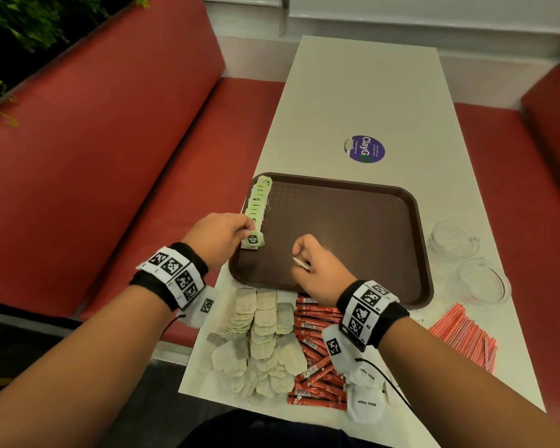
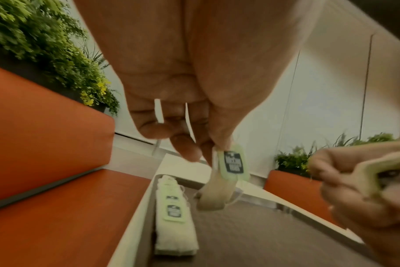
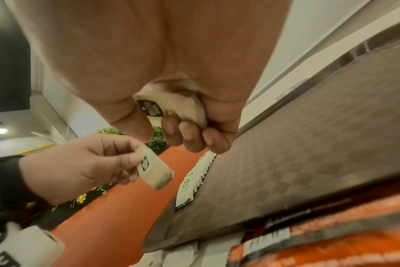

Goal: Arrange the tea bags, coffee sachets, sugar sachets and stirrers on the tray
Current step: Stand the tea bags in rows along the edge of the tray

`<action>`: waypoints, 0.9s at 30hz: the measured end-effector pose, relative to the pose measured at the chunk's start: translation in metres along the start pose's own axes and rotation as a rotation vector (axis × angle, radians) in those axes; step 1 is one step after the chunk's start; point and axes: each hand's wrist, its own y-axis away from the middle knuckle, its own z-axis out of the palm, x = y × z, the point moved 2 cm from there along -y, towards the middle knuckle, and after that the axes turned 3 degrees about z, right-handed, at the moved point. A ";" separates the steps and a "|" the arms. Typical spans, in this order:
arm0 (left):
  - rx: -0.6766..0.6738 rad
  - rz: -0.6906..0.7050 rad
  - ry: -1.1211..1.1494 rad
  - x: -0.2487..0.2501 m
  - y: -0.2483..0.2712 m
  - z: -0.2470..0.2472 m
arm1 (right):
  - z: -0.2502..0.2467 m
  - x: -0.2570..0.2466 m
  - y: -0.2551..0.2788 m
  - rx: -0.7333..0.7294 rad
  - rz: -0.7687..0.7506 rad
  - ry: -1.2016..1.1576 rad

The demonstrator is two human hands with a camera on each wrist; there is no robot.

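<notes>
A brown tray [image 1: 353, 227] lies on the white table, with a row of green-tagged tea bags [image 1: 258, 202] along its left edge. My left hand [image 1: 222, 236] pinches one tea bag [image 1: 253, 239] by its green tag [image 2: 233, 162] just above the near end of that row [image 2: 174, 216]. My right hand [image 1: 314, 263] hovers over the tray's near part, its fingers curled round a bunch of tea bags [image 3: 171, 108]. Loose tea bags [image 1: 262, 337], red coffee sachets [image 1: 317, 350], white sugar sachets [image 1: 366, 402] and striped stirrers [image 1: 466, 334] lie on the table near me.
Two clear glass bowls [image 1: 453, 239] [image 1: 480, 281] stand right of the tray. A purple round sticker [image 1: 364, 149] marks the table beyond it. Red bench seats [image 1: 110, 156] run along both sides, with plants [image 1: 20, 21] behind the left backrest.
</notes>
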 end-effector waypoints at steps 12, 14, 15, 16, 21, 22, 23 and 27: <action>-0.181 -0.196 -0.114 -0.036 -0.052 0.027 | -0.004 0.006 0.002 -0.005 0.075 0.020; -0.145 -0.218 -0.132 -0.036 -0.055 0.031 | -0.004 0.005 0.002 -0.004 0.081 0.018; -0.126 -0.230 -0.144 -0.034 -0.056 0.033 | -0.004 0.005 0.002 -0.003 0.083 0.016; -0.112 -0.245 -0.157 -0.032 -0.055 0.035 | -0.004 0.005 0.002 -0.002 0.083 0.013; -0.257 -0.273 -0.276 -0.020 -0.050 0.047 | -0.004 0.004 0.000 -0.002 0.088 0.017; -0.275 -0.270 -0.288 -0.019 -0.051 0.048 | -0.004 0.005 -0.001 -0.003 0.092 0.018; -0.282 -0.268 -0.293 -0.019 -0.052 0.048 | -0.005 0.005 -0.002 -0.006 0.093 0.020; -0.296 -0.234 -0.318 -0.021 -0.058 0.049 | -0.005 0.006 -0.003 -0.046 0.079 -0.014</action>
